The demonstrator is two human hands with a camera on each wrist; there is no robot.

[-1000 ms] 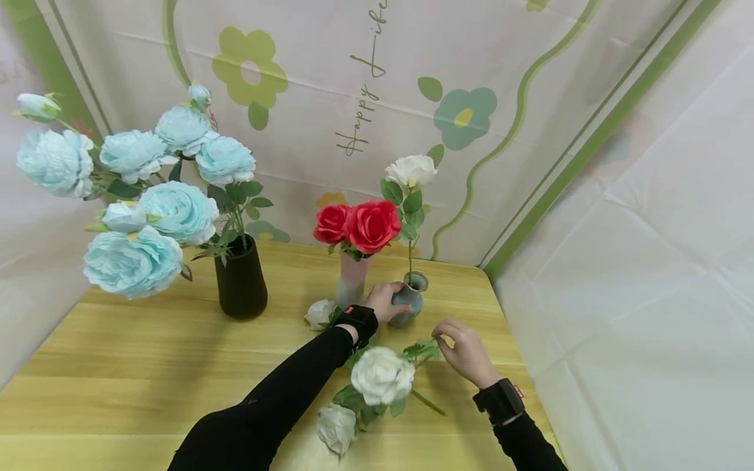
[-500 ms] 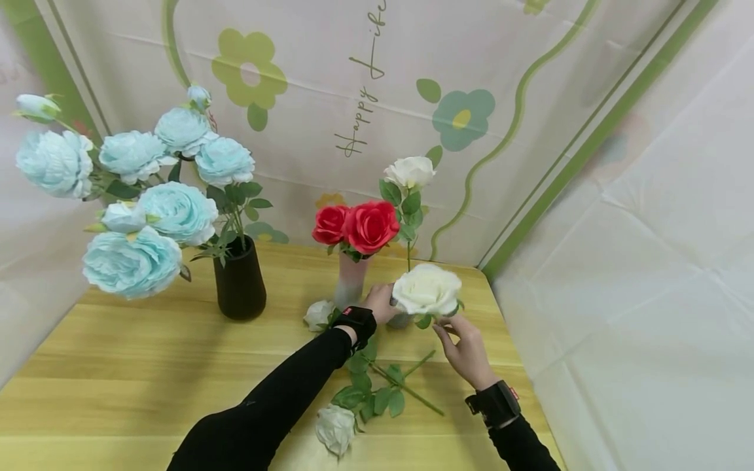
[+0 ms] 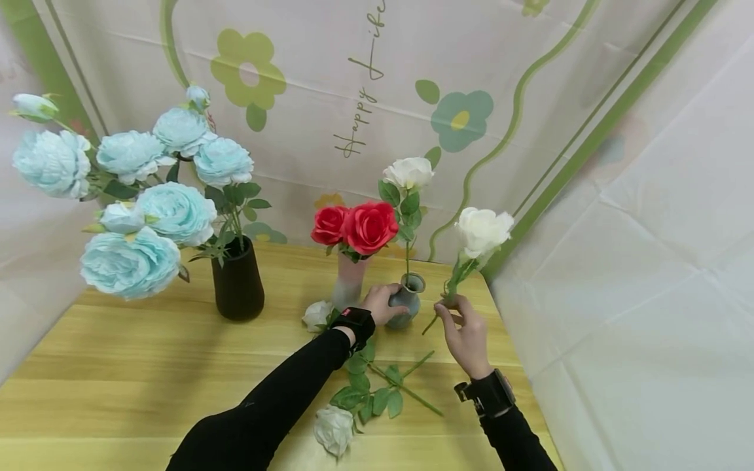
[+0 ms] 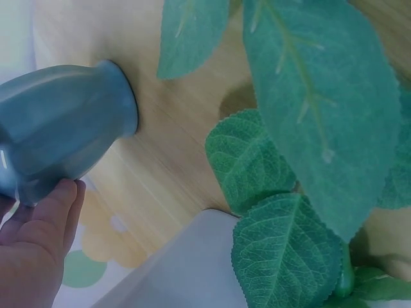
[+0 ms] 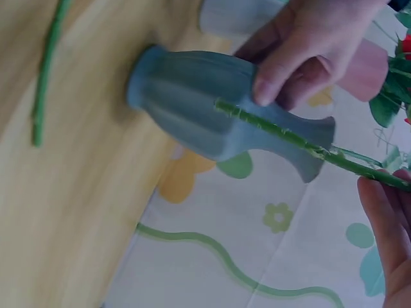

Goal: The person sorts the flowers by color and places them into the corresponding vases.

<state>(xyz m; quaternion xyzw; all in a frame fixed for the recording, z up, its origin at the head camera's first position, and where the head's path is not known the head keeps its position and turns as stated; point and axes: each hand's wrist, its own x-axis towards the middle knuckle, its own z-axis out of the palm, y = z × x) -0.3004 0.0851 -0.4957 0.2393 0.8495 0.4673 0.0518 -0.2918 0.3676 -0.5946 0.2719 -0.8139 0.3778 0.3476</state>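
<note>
A grey-blue vase [image 3: 405, 306] stands on the table with one white rose [image 3: 408, 173] upright in it. My left hand [image 3: 381, 305] grips the vase's side, thumb and fingers around its body, as the right wrist view also shows. To the right of the vase, my right hand [image 3: 469, 335] pinches the stem of another white rose [image 3: 483, 232]. The bloom points up and the bare stem end [image 5: 257, 120] slants down toward the vase, outside its mouth. In the left wrist view, green leaves [image 4: 321, 109] cover much of the right side.
A white rose [image 3: 334, 430] and crossed green stems [image 3: 412, 392] lie at the front, with another white bloom [image 3: 317, 316] by the left wrist. Behind stand a pink-and-white vase [image 3: 349, 281] of red roses [image 3: 370, 227] and a black vase [image 3: 238, 281] of light-blue flowers [image 3: 177, 212].
My right hand has lifted a white rose off the table and swung its bloom up and to the right, stem end now down. The left hand stays on the vase.
</note>
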